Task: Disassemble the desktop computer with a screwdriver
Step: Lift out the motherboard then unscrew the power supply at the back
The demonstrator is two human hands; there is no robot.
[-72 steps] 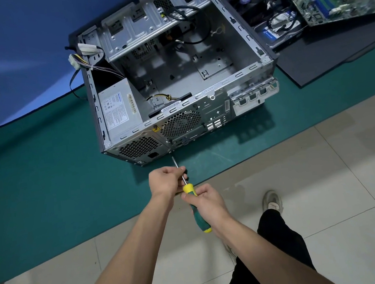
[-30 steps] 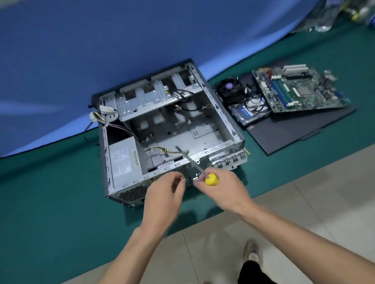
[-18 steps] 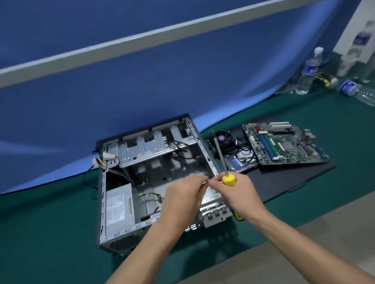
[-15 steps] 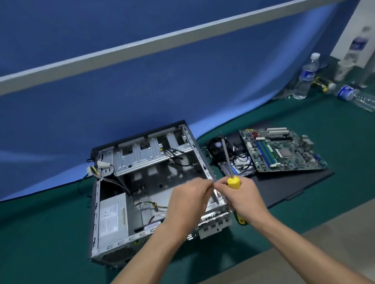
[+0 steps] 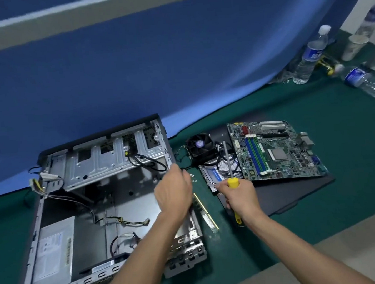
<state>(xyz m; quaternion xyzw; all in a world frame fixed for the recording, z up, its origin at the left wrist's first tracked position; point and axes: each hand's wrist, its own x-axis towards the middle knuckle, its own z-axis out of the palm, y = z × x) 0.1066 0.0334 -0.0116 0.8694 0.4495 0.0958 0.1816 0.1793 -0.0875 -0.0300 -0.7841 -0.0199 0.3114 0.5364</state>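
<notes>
On the green mat, far left, the opened computer case (image 5: 92, 209) lies on its side, power supply (image 5: 53, 253) bolted in its near corner, loose cables across the floor. Left hand (image 5: 174, 194) reaches over the case's right wall toward a small cluster of loose screws (image 5: 193, 178); fingertips hidden, so cannot tell whether it pinches one. RAM stick (image 5: 205, 212) lies just beside the case. Right hand (image 5: 241, 197) grips the yellow-handled screwdriver (image 5: 230, 172), shaft pointing up. Further right: cooler fan (image 5: 199, 146), hard drive (image 5: 215, 176), motherboard (image 5: 276, 152). Judgement: drop any screw among the cluster, not the mat's open stretch; keep the tip away from the board.
</notes>
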